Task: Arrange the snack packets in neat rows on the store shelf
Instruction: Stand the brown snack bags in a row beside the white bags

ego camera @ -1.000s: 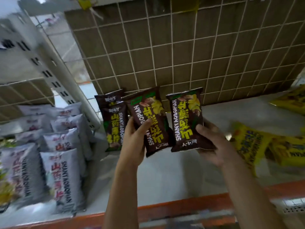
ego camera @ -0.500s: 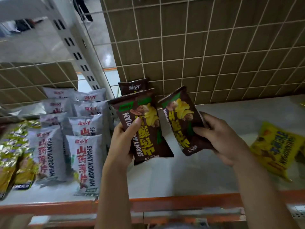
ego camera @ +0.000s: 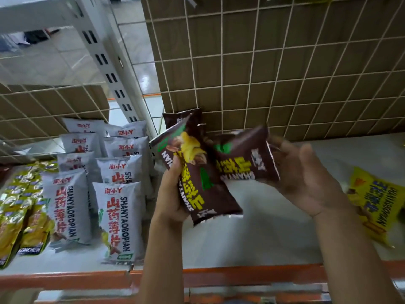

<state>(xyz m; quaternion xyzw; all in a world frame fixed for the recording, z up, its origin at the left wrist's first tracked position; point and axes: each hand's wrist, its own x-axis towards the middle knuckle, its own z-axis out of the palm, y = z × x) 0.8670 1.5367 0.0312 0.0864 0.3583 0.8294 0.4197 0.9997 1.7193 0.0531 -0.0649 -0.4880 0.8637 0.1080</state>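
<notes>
Moved: R packet (ego camera: pixel 243 160) has turned since 0.5 s ago. Then it stood tilted w/ top up, now it lies nearly sideways w/ print upside down. Hands came closer together, so the 2 held packets now meet.
L hand (ego camera: pixel 172 194): grasps L packet (ego camera: pixel 197 185) at its left edge, thumb on the front near the chips picture, fingers behind.
R hand (ego camera: pixel 306 183): grasps R packet at its right end, fingers curled round that end, thumb pointing up beside it.
L packet: brown w/ yellow print, about upright, top tilted to upper left. Held above shelf (ego camera: pixel 252 238), in front of its back left part.
R packet: brown, same kind, blurred by motion. Its left end overlaps the upper right of L packet; which one is in front I cannot tell for sure.
Back packet (ego camera: pixel 182 117): brown, stands at the back of shelf against grid (ego camera: pixel 285 73), just behind L packet, mostly hidden by it.
White packets (ego camera: pixel 118 216): 2 rows on shelf left of L hand, each row from front to back, packs leaning and overlapping. Front pack of the right row is just beside L forearm.
Gold packets (ego camera: pixel 13 216): far left, beside the white rows, blurred.
Yellow packet (ego camera: pixel 377 207): lies flat on shelf right of R hand, partly hidden by R forearm.
Post (ego camera: pixel 109 62): white slotted upright, runs down between the white rows and back packet.
Edge (ego camera: pixel 241 274): orange front strip of shelf; both forearms cross over it.
</notes>
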